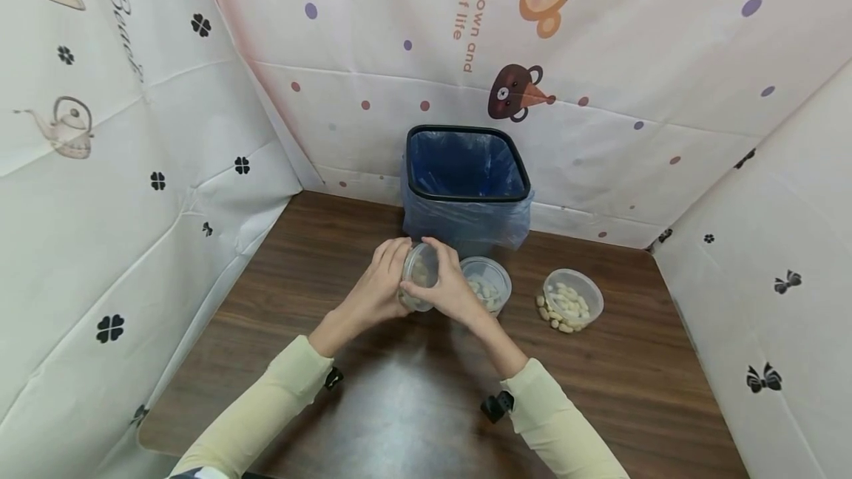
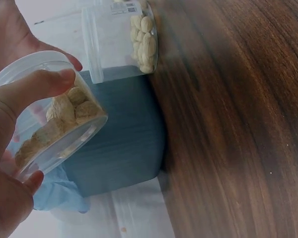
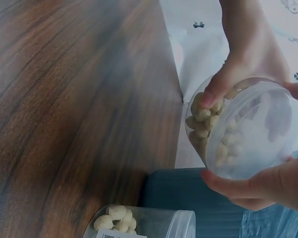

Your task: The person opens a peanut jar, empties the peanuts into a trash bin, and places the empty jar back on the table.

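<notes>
One clear plastic tub [image 1: 419,276] of unshelled peanuts [image 2: 62,114] is held tilted above the bench [image 1: 286,272], nearer its far edge than its near one, with a translucent lid [image 3: 256,131] facing rightward. Both hands grip it: the left hand [image 1: 375,287] wraps the body, its thumb pressed along the wall, and the right hand [image 1: 454,293] pinches the rim of the lid with thumb and fingers.

Just right of the right hand stands a lidded tub [image 1: 486,279], also holding peanuts, with a printed label [image 3: 116,234] on its side. Farther toward the bench's right edge is a third tub [image 1: 574,298]; peanuts show within it and along its near-left side, though whether these lie inside the wall cannot be told.

Behind the held tub, by the middle of the far edge, stands a black-rimmed bin [image 1: 469,199] lined with a blue bag [image 1: 459,222]. Printed white cloth [image 1: 373,43] rises beyond the far edge.
</notes>
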`<action>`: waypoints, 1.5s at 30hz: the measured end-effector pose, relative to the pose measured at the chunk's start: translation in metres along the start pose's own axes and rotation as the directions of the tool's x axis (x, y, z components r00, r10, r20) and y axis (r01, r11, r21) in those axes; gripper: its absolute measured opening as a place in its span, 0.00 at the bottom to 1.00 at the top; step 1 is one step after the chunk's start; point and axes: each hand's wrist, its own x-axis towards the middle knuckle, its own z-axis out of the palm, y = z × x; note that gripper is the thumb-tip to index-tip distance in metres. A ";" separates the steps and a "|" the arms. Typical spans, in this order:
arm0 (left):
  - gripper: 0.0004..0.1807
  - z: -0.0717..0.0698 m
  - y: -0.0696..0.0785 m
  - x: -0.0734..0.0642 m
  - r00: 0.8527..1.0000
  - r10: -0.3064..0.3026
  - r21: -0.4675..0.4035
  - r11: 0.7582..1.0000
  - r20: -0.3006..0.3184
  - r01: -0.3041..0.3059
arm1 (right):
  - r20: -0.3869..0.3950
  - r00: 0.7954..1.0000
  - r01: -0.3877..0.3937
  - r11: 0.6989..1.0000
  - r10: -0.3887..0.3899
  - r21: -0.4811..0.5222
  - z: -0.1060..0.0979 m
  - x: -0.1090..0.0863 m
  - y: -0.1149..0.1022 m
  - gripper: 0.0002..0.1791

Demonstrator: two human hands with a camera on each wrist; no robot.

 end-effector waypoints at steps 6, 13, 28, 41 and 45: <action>0.65 -0.002 0.001 -0.003 0.999 -0.045 -0.043 0.998 0.030 0.047 | 0.017 0.991 0.134 0.987 -0.133 -0.090 0.002 0.000 0.007 0.53; 0.62 -0.004 0.001 -0.005 0.997 -0.047 -0.058 0.997 0.053 0.050 | 0.048 0.977 0.213 0.963 -0.208 -0.166 0.002 -0.001 0.011 0.53; 0.68 -0.009 -0.002 -0.001 0.989 -0.080 -0.127 0.987 0.128 0.097 | 0.110 0.898 0.440 0.864 -0.426 -0.244 -0.007 0.001 0.018 0.52; 0.69 -0.015 -0.012 -0.012 0.986 -0.133 -0.181 0.972 0.104 0.150 | 0.099 0.829 0.556 0.791 -0.550 -0.255 -0.008 0.000 0.025 0.51; 0.69 -0.016 -0.017 -0.014 0.985 -0.151 -0.172 0.972 0.083 0.163 | 0.084 0.854 0.519 0.826 -0.514 -0.219 -0.010 -0.005 0.030 0.52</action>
